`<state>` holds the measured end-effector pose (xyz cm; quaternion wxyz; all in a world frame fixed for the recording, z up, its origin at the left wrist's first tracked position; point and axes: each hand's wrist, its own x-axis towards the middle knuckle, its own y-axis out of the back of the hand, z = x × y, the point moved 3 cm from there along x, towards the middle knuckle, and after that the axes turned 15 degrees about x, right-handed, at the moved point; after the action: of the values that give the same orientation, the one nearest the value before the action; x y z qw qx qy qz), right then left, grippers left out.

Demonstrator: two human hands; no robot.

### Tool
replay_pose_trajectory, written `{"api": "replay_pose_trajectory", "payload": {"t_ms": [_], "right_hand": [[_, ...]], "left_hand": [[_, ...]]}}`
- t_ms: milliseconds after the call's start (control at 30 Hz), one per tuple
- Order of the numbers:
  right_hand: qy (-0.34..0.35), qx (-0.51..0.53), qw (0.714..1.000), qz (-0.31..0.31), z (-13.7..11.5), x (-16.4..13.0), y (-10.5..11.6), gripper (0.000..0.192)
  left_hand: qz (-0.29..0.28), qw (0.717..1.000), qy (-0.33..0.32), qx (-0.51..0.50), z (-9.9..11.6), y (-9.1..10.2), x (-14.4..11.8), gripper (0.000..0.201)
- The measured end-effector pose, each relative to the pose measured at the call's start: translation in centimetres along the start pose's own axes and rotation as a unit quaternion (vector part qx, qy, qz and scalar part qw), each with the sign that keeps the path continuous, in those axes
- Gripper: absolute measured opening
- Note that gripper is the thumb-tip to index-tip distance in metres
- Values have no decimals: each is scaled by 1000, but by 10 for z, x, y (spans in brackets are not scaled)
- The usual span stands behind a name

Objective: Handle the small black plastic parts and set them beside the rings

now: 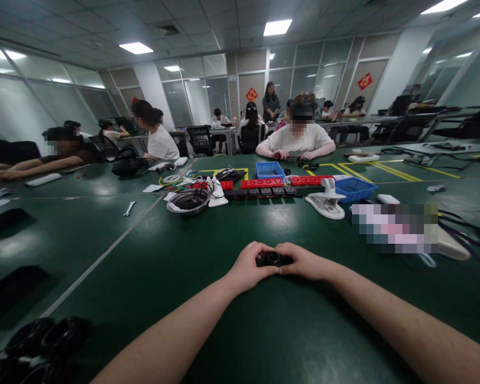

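Note:
Both of my hands meet over the green tabletop (240,330) around a small black part with a round, ring-shaped opening (273,258). My left hand (253,266) grips its left side, thumb at the front and fingers over the top. On the other side, my right hand (302,260) closes on the right end, its thumb tip close to the left thumb. Fingers cover much of the part, so its full shape and exact kind are hidden. Several black rings (64,336) lie at the lower left of the table.
Beyond my hands stand a metal bowl (189,202), a white clamp base (327,201), red socket strips (264,183) and blue trays (354,189), (270,170). A wrench (129,208) lies left. A blurred pouch (394,228) is at right. A co-worker (298,138) sits opposite.

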<state>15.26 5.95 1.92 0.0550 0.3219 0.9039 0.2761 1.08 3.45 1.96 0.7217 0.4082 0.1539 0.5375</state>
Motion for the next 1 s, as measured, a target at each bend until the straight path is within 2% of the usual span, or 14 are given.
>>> {"api": "replay_pose_trajectory", "payload": {"t_ms": [533, 633, 767, 867, 1000], "right_hand": [[2, -22, 1000, 11, 3, 1, -2, 22], [-22, -23, 999, 44, 7, 2, -3, 24], [-79, -44, 989, 120, 13, 4, -7, 26], [-116, -111, 972, 173, 13, 7, -13, 25], [-141, -216, 943, 210, 3, 9, -22, 18]], "left_hand": [[-5, 1000, 3, 2, 1, 0, 0, 35], [6, 1000, 25, 7, 0, -2, 1, 34], [42, 997, 61, 21, -1, -6, 0, 31], [68, 995, 72, 25, -3, -7, -1, 31], [85, 994, 67, 25, -5, -6, -2, 29]]}}
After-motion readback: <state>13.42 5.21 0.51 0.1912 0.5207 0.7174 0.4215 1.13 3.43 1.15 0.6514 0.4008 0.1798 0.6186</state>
